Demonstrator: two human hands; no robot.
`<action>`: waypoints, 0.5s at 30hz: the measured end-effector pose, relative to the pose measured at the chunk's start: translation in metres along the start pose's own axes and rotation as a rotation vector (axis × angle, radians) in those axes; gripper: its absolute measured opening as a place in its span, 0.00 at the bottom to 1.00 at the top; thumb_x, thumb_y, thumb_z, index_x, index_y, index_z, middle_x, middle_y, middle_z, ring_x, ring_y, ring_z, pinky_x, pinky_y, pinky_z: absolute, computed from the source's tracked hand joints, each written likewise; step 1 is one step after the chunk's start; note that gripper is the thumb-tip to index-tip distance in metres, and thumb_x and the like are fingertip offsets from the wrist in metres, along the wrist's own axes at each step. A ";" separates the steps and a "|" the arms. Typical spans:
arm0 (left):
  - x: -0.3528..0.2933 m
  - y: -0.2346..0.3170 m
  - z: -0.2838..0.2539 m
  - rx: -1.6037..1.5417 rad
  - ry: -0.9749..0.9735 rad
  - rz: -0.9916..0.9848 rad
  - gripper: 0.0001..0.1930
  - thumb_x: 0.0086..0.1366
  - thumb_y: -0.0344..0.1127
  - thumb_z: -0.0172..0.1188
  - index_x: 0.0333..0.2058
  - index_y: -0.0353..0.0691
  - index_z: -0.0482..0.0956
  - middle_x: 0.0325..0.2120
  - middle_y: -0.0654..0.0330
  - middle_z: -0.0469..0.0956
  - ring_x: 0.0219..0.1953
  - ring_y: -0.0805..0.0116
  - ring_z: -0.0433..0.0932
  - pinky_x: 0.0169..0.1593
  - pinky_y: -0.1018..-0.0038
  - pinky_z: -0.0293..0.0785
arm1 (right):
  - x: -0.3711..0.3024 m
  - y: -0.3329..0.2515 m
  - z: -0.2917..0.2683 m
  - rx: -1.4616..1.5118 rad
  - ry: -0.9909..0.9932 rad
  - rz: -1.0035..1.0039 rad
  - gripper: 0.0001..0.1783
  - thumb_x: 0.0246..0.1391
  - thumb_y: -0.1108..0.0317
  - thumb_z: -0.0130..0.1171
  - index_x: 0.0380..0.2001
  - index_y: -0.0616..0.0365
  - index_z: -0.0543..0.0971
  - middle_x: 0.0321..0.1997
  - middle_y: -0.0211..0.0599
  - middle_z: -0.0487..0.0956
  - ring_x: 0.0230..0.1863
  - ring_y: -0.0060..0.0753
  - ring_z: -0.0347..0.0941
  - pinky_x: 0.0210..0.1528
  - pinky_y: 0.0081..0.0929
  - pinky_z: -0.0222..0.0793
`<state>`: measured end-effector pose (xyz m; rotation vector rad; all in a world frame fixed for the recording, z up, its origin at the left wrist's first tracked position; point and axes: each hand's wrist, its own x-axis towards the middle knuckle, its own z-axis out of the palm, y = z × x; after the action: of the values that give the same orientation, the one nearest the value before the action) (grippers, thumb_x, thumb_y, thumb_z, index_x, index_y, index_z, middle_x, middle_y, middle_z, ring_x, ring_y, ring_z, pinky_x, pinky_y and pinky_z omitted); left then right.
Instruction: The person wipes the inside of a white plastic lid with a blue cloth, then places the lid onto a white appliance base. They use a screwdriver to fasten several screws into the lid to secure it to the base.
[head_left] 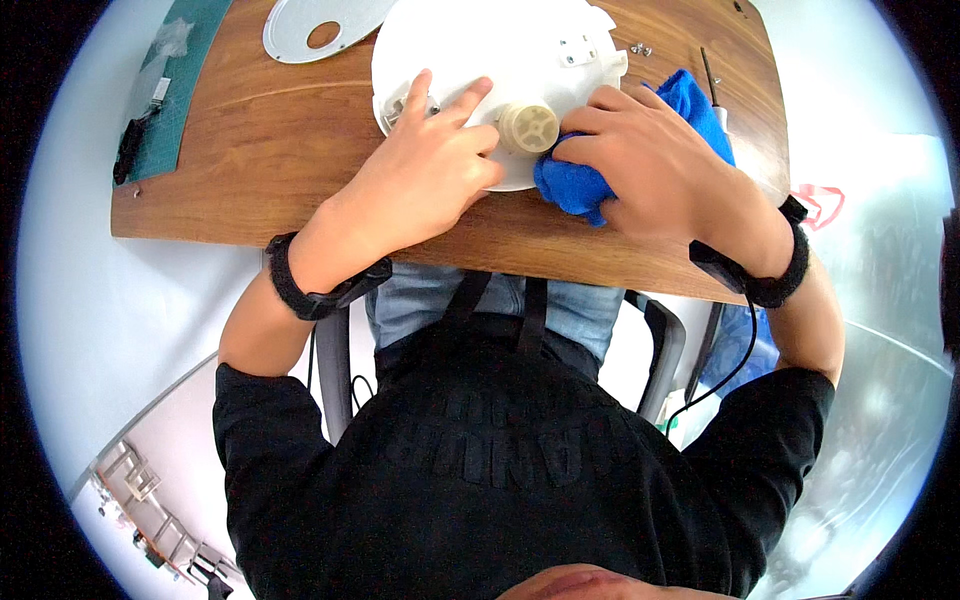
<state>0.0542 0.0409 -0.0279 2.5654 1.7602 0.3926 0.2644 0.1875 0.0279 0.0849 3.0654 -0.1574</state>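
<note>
A round white plastic housing point(470, 55) lies on the wooden table in front of me. From its near part rises a cream-coloured, spoked round plastic piece point(530, 128). My left hand point(430, 165) rests on the left side of the housing, index and middle fingers stretched out and spread, the others bent; nothing shows in its grasp. Beside the cream piece, my right hand point(650, 165) grips a bunched blue cloth point(575, 190), which touches or nearly touches that piece. Part of the cloth point(690, 100) sticks out beyond the knuckles. The right fingertips are partly hidden in the cloth.
A pale round plate point(290, 28) with a hole lies at the far left, near a green cutting mat point(185, 110) bearing a black object point(128, 150). Small screws point(641, 49) and a thin dark-shafted tool point(709, 75) lie right of the housing. The table's front edge point(500, 262) is close to me.
</note>
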 end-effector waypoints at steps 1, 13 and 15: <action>0.000 -0.002 -0.001 -0.006 -0.014 0.011 0.05 0.55 0.33 0.69 0.24 0.41 0.83 0.37 0.59 0.78 0.70 0.51 0.66 0.69 0.31 0.55 | 0.004 0.000 -0.003 -0.033 -0.052 0.019 0.17 0.38 0.69 0.64 0.36 0.54 0.86 0.41 0.34 0.82 0.50 0.42 0.75 0.51 0.39 0.69; 0.001 -0.013 -0.011 -0.044 -0.041 0.050 0.02 0.51 0.27 0.68 0.25 0.42 0.85 0.30 0.59 0.79 0.69 0.51 0.67 0.71 0.33 0.53 | 0.014 0.005 -0.006 -0.149 -0.070 0.064 0.12 0.41 0.68 0.61 0.30 0.58 0.86 0.40 0.43 0.82 0.50 0.49 0.77 0.53 0.44 0.72; 0.000 -0.013 -0.010 -0.040 -0.044 0.043 0.04 0.50 0.26 0.67 0.26 0.42 0.85 0.30 0.59 0.80 0.69 0.51 0.67 0.71 0.33 0.53 | 0.010 0.007 -0.009 -0.020 -0.008 0.024 0.13 0.41 0.70 0.61 0.34 0.59 0.85 0.39 0.45 0.82 0.48 0.52 0.77 0.52 0.44 0.73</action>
<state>0.0403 0.0444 -0.0200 2.5678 1.6684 0.3644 0.2541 0.1961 0.0354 0.1196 3.0559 -0.1258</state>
